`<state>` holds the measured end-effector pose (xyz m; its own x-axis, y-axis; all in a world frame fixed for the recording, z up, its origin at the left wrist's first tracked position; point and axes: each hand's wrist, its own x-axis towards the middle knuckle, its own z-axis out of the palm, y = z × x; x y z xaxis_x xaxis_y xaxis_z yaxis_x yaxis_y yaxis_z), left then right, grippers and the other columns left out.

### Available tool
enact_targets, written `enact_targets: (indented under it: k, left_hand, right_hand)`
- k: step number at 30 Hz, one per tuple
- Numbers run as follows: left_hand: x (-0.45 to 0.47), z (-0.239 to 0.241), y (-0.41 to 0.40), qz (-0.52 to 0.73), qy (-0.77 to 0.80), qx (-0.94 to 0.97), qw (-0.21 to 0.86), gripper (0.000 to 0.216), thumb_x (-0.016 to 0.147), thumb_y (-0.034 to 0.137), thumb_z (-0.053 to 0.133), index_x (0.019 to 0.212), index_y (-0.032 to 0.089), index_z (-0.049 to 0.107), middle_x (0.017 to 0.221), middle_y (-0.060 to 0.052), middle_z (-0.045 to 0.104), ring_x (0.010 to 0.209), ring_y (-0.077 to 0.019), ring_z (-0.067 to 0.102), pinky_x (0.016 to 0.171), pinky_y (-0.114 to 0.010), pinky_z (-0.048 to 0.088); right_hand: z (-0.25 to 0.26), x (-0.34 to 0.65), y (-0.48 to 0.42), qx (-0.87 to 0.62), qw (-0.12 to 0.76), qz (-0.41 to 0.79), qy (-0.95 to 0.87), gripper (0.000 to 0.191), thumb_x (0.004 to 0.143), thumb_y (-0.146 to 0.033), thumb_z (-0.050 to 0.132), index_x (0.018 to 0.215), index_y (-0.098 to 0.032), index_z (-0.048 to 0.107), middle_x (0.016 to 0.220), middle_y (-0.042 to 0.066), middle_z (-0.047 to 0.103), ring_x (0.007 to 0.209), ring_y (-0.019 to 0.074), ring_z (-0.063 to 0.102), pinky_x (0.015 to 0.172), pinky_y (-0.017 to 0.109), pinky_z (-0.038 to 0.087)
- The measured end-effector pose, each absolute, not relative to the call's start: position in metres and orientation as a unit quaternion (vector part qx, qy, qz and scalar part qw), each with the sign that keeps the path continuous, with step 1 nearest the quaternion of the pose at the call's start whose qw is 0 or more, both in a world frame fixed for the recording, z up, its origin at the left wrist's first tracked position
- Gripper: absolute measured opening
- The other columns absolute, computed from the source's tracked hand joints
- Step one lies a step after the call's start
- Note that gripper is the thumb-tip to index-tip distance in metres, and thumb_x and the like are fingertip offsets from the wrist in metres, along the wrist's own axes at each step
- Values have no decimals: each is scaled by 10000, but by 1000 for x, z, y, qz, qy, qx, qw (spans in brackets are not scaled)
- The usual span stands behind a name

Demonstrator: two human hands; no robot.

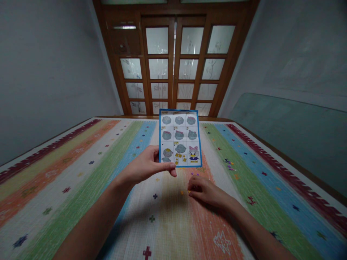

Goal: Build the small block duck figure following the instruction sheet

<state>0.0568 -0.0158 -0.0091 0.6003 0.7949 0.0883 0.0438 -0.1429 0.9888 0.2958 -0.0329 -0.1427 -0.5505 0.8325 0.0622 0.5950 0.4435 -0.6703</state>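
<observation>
An instruction sheet (180,141) with a blue border stands upright above the table, printed with step pictures of a grey block model and a finished duck figure with a pink bow. My left hand (148,164) is closed on its lower left corner, thumb in front. Lower and to the right, my right hand (207,191) rests near the cloth with fingers pinched together. At its fingertips shows a tiny yellow block (189,192). Beside them on the cloth lies another small yellow-orange piece (181,193). Tiny purple pieces (192,174) lie just beyond the right hand, partly hidden by it.
A striped tablecloth (173,231) with small printed motifs covers the table. Several small purple and dark pieces (230,166) sit on the green stripe at right. Wooden doors with glass panes (173,65) stand beyond the table's far edge, and walls rise on both sides.
</observation>
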Motion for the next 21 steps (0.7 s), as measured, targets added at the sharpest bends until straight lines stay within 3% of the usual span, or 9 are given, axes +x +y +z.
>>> enact_targets:
  k: [21]
  left_hand:
    - [56,-10,-15,326,299,687,576,167,672,254,742,627,117,657,659,-20,677,691,-132,619,742,-247,484]
  right_hand:
    - [-143,294,-32,-432,196,302,-827,50,792,-124,599,769,-166,615,793,20,585,774,146,543,692,256,426]
